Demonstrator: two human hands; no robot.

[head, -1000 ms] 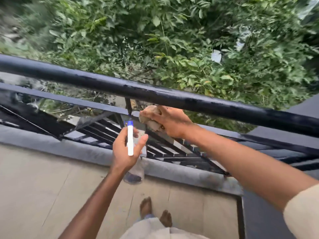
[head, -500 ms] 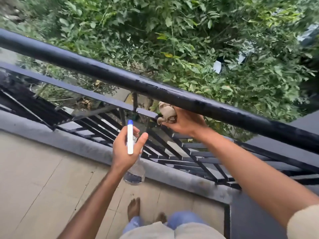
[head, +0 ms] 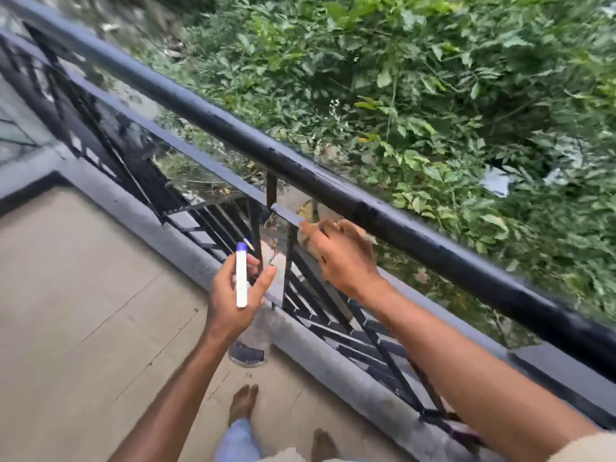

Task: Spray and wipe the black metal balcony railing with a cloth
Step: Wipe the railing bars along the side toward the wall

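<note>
Wiping step, center of frame: right hand [head: 340,258] grasps crumpled cloth [head: 308,243], presses it on flat bar just under round top bar of railing [head: 333,191]. Left hand [head: 233,295] grips spray bottle [head: 241,278], lower center, held beside bars. Judgement: task about midway; cannot tell which parts are wiped, long runs toward upper left and lower right likely left. Top bar glossy, paint chipped. Beige floor [head: 83,278], grey curb [head: 186,241] under bars, bare feet [head: 243,401] at bottom, bushes [head: 433,95] upper right.
</note>
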